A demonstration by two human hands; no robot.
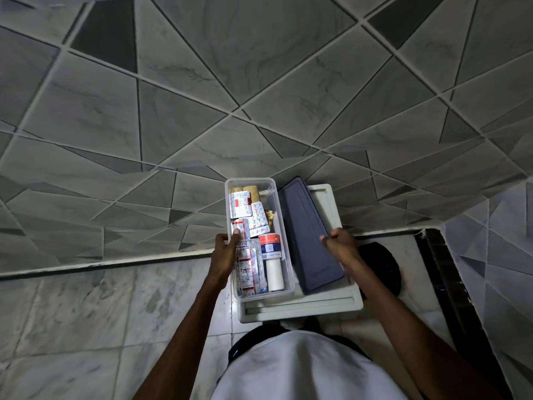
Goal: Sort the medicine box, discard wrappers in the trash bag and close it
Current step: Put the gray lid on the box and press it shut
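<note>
Clear plastic medicine box (253,294) on white stool (331,306), contents look tidy. Left hand (226,251) grips its rim; right hand (340,246) pinches grey-blue rectangular lid (305,241), lifted, not seated. Black trash bag (383,264) alongside. Left: closing.

Your clear rectangular plastic medicine box (257,243): open, packed with blister strips and white bottles, on the white stool | your flat dark blue-grey lid (307,241): off, tilted against the box's right side.
</note>
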